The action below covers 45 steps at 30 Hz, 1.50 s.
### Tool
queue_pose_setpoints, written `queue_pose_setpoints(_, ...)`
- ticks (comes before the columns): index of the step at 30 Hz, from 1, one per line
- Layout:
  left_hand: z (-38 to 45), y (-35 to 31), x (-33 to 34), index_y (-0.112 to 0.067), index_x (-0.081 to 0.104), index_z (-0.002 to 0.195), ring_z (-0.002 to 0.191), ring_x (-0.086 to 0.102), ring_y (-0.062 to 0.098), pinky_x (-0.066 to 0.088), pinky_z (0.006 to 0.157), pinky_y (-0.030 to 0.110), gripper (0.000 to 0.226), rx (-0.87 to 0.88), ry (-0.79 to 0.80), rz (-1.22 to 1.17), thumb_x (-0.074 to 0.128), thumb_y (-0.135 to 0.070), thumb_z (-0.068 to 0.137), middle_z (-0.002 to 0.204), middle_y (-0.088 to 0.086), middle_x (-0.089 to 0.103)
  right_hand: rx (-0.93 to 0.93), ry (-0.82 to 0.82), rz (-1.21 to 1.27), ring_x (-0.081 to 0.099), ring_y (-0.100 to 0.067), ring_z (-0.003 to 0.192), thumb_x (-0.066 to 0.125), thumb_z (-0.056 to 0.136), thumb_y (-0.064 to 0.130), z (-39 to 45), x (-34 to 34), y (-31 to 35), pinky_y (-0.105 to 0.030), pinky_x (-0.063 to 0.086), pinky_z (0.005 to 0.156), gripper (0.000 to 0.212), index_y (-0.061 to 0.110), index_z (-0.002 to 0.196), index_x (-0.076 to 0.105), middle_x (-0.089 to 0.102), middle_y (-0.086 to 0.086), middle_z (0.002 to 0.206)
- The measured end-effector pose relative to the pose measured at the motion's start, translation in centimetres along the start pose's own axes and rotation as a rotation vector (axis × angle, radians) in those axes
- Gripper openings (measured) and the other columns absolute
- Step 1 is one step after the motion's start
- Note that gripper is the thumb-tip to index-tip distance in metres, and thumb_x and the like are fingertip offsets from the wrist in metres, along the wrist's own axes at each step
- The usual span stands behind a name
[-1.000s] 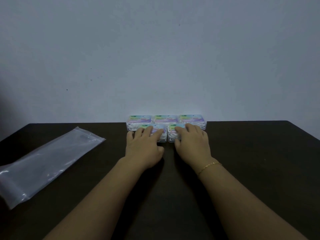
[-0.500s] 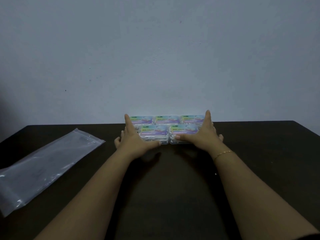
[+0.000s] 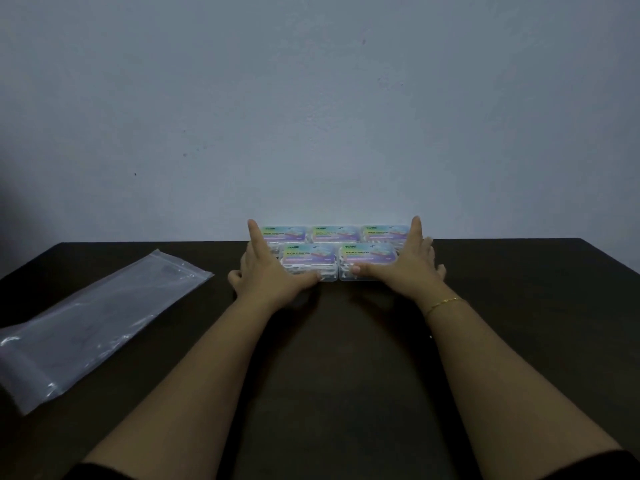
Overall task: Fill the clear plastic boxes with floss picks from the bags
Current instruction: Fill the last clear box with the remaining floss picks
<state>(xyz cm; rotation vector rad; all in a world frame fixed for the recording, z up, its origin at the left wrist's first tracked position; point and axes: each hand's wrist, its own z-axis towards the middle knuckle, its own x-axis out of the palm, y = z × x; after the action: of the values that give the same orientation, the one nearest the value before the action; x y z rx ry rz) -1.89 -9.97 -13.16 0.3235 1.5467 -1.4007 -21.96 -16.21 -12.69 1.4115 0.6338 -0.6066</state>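
Several clear plastic boxes with pastel labels stand closed at the table's far edge against the wall. The back row holds three boxes (image 3: 335, 233). In front of it sit a left box (image 3: 309, 258) and a right box (image 3: 367, 256), with white floss picks visible inside. My left hand (image 3: 268, 271) flanks the group on its left, fingers straight, thumb lying along the front of the left box. My right hand (image 3: 403, 266) mirrors it on the right side, thumb against the front of the right box.
A flat clear plastic zip bag (image 3: 93, 320) lies on the dark table (image 3: 519, 306) at the left, reaching toward the near left edge. A plain pale wall stands directly behind the boxes. My right wrist wears a thin gold bracelet (image 3: 443, 303).
A second ago both hands lay on top of the two front boxes. They have since spread outward to the sides of the group and now stay there.
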Motion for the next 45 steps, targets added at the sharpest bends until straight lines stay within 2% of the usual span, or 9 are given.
queue_pose_setpoints(6, -2.8, 0.4, -1.6, -0.030, -0.024, 0.146, 0.147, -0.003, 0.026, 0.010, 0.114, 0.051, 0.128, 0.051, -0.029, 0.182, 0.070, -0.066, 0.067, 0.160, 0.006, -0.013, -0.029, -0.054, -0.110, -0.016, -0.026, 0.145, 0.070, 0.054, 0.076, -3.0, 0.2, 0.7, -0.056, -0.007, 0.112, 0.137, 0.031, 0.146, -0.022, -0.018, -0.010, 0.157)
queue_pose_setpoints(13, -7.0, 3.2, -4.6, -0.030, 0.014, 0.150, 0.147, -0.006, 0.025, 0.009, 0.114, 0.047, 0.096, 0.045, 0.012, 0.386, 0.056, -0.070, 0.074, 0.159, 0.004, -0.014, -0.201, -0.208, -0.212, -0.018, -0.026, 0.144, 0.057, 0.075, 0.070, -7.4, 1.7, 3.3, -0.056, -0.007, 0.112, 0.108, 0.030, 0.149, -0.010, -0.019, -0.010, 0.157)
queue_pose_setpoints(20, -9.3, 6.2, -8.4, -0.022, 0.051, 0.134, 0.146, -0.001, 0.027, 0.009, 0.114, 0.052, 0.074, -0.073, 0.118, 0.556, 0.036, -0.075, 0.084, 0.160, 0.007, -0.002, -0.438, -0.115, -0.341, -0.018, -0.025, 0.144, 0.047, 0.083, 0.068, -11.7, 4.6, 7.2, -0.057, -0.008, 0.111, 0.092, 0.033, 0.150, -0.005, -0.021, -0.008, 0.156)
queue_pose_setpoints(25, -9.1, 8.3, -9.7, -0.019, 0.048, 0.138, 0.145, 0.008, 0.029, 0.010, 0.115, 0.049, 0.075, -0.173, 0.123, 0.555, 0.027, -0.072, 0.089, 0.160, 0.009, 0.006, -0.522, -0.038, -0.362, -0.017, -0.024, 0.145, 0.044, 0.084, 0.069, -13.6, 6.8, 8.9, -0.058, -0.011, 0.110, 0.087, 0.033, 0.150, 0.000, -0.019, -0.007, 0.157)
queue_pose_setpoints(30, -8.1, 9.3, -9.0, -0.012, 0.038, 0.143, 0.135, 0.032, 0.029, 0.024, 0.110, 0.047, 0.082, -0.214, 0.108, 0.557, 0.027, -0.072, 0.088, 0.147, 0.011, 0.036, -0.540, 0.014, -0.372, -0.017, -0.023, 0.145, 0.041, 0.084, 0.070, -14.1, 8.2, 10.0, -0.057, -0.014, 0.109, 0.087, 0.033, 0.150, -0.002, -0.017, -0.006, 0.158)
queue_pose_setpoints(33, -7.7, 9.6, -8.8, -0.010, 0.032, 0.145, 0.135, 0.032, 0.030, 0.024, 0.110, 0.046, 0.084, -0.216, 0.100, 0.574, 0.025, -0.072, 0.089, 0.147, 0.013, 0.036, -0.547, 0.029, -0.380, -0.017, -0.022, 0.145, 0.041, 0.084, 0.070, -14.0, 8.5, 9.8, -0.056, -0.014, 0.109, 0.086, 0.034, 0.150, -0.001, -0.016, -0.005, 0.158)
queue_pose_setpoints(36, -7.2, 9.8, -8.9, -0.010, 0.043, 0.137, 0.128, 0.040, 0.028, 0.030, 0.106, 0.043, 0.078, -0.217, 0.058, 0.544, 0.030, -0.071, 0.089, 0.138, 0.011, 0.045, -0.503, 0.078, -0.374, -0.015, -0.021, 0.145, 0.042, 0.083, 0.071, -13.7, 8.5, 9.3, -0.056, -0.012, 0.110, 0.087, 0.034, 0.150, 0.000, -0.013, -0.003, 0.158)
queue_pose_setpoints(41, -7.0, 10.1, -9.0, -0.016, 0.062, 0.104, 0.093, 0.055, 0.019, 0.040, 0.091, 0.039, 0.050, -0.209, -0.071, 0.439, 0.040, -0.060, 0.092, 0.094, 0.003, 0.060, -0.457, 0.133, -0.343, -0.008, -0.019, 0.146, 0.043, 0.084, 0.069, -13.6, 8.0, 9.2, -0.055, -0.007, 0.113, 0.085, 0.033, 0.150, 0.003, -0.003, -0.001, 0.159)
queue_pose_setpoints(45, -7.8, 9.6, -9.1, -0.023, 0.063, 0.117, 0.099, 0.059, 0.020, 0.047, 0.091, 0.038, 0.043, -0.208, -0.039, 0.322, 0.052, -0.054, 0.090, 0.104, 0.004, 0.065, -0.434, 0.133, -0.288, 0.008, -0.019, 0.145, 0.048, 0.086, 0.063, -14.0, 6.8, 8.6, -0.048, 0.007, 0.115, 0.080, 0.032, 0.149, 0.011, 0.011, 0.001, 0.158)
